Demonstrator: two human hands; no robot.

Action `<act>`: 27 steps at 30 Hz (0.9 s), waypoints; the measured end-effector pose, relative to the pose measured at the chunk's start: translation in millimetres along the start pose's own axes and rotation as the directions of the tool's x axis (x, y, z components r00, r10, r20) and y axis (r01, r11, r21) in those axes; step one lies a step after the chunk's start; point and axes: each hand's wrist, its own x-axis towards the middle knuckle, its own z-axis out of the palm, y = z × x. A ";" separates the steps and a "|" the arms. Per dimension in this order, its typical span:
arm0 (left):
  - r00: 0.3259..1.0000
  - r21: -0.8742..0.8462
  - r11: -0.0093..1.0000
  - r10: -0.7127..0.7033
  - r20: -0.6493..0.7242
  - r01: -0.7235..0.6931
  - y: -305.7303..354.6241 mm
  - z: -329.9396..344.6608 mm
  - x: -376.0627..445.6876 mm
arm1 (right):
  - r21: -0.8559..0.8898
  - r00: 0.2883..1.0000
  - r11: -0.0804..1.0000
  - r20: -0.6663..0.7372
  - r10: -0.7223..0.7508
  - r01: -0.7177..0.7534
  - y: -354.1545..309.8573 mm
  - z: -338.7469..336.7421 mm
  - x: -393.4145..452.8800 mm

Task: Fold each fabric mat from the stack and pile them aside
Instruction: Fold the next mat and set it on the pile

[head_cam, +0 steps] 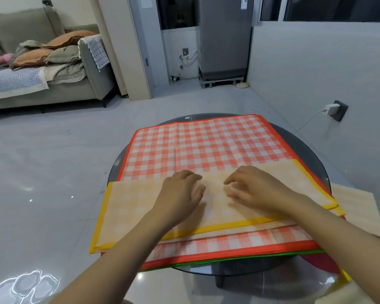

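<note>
Floor glare: a bright reflection lies on the glossy tiles at the near left corner
Table: a round dark glass table carries the mats; its near rim shows below them
Stack edge: a green edge peeks out under the orange border at the near side
Left hand: the left hand lies palm down on the yellow mat, fingers curled loosely and blurred; it presses rather than grips
Right hand: the right hand rests just beside it on the same mat, fingers bent toward the left hand, clasping nothing
Yellow mat: the yellow-bordered mat lies folded into a long strip across the near part of the stack, its left end overhanging the table
Orange mat: the orange checked mat lies flat and unfolded beneath, reaching to the table's far rim
Wood surface: a pale board sits at the right, partly under the mats
Far wall: a charger is plugged in at the right; a grey fridge stands behind; a sofa with heaped cushions is far left
</note>
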 end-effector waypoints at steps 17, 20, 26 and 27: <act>0.976 0.236 0.970 -0.107 0.190 0.060 -1.8 51.0 24.5 | -0.182 0.994 0.979 0.048 0.099 -0.089 39.1 40.7 32.5; 0.976 0.236 0.970 -0.103 0.194 0.056 -2.3 51.2 24.4 | -0.183 0.983 0.966 0.006 0.185 -0.181 68.8 32.5 22.9; 0.978 0.233 0.971 -0.096 0.186 0.051 -2.5 51.1 23.7 | -0.201 0.950 0.929 -0.031 0.311 -0.311 107.0 17.2 7.0; 0.978 0.234 0.971 -0.096 0.184 0.051 -2.2 51.3 23.4 | -0.200 0.950 0.929 -0.034 0.312 -0.312 107.6 17.2 6.6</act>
